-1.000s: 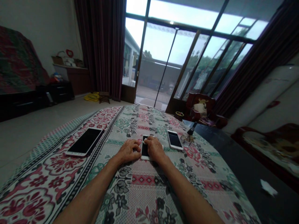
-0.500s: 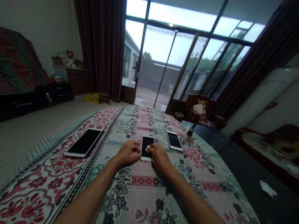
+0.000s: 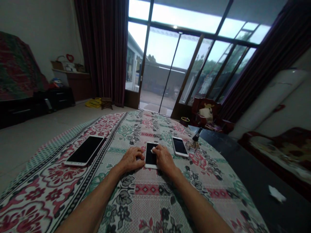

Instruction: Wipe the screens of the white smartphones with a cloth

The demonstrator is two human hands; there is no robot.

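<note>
- Phone (image 3: 150, 159) is lying face up on the patterned cloth (image 3: 155, 200), between the two hands, its dark screen partly showing.
- Left hand (image 3: 132, 158) is resting on the cloth at the phone's left edge; its fingers are curling loosely, leaving a gap to the thumb and gripping nothing that shows. How firmly it is pressing, I cannot tell.
- Right hand (image 3: 164, 158) is pinching a small white wad (image 3: 153, 149) between thumb and fingertips, over the screen, and is covering the phone's right side.
- Second phone (image 3: 180, 147) is lying screen up near the right hand, not touching it.
- Bottle (image 3: 193, 145) with a black top is standing just beyond it.
- Big phone (image 3: 85, 150) is lying screen up, well apart from the left hand.
- Paper (image 3: 277, 193) is lying on a dark surface (image 3: 245, 168) to the right.
</note>
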